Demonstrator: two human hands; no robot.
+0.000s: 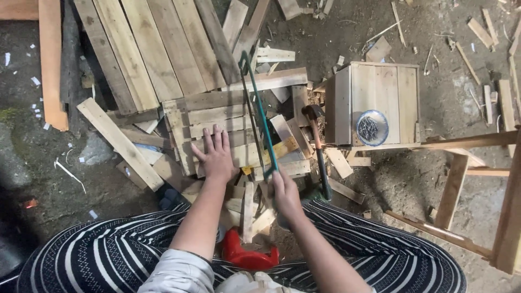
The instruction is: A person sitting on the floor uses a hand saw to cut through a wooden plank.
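Striped lap below, right hand (284, 194) grips green hacksaw (259, 116) (blade down) while flat-open left hand (214, 153) pins slatted panel (217, 122).

rough pale wood slats (217, 116), green metal hacksaw (259, 116)

A hammer (318, 142) lies beside a wooden box (375, 89) bearing a nail bowl (372, 128).

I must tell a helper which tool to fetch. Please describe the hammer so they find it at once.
Start at the pale wooden box with a small bowl of nails on top. The hammer lies just left of it, right of the green-framed saw; it alone has a dark handle and rusty head.
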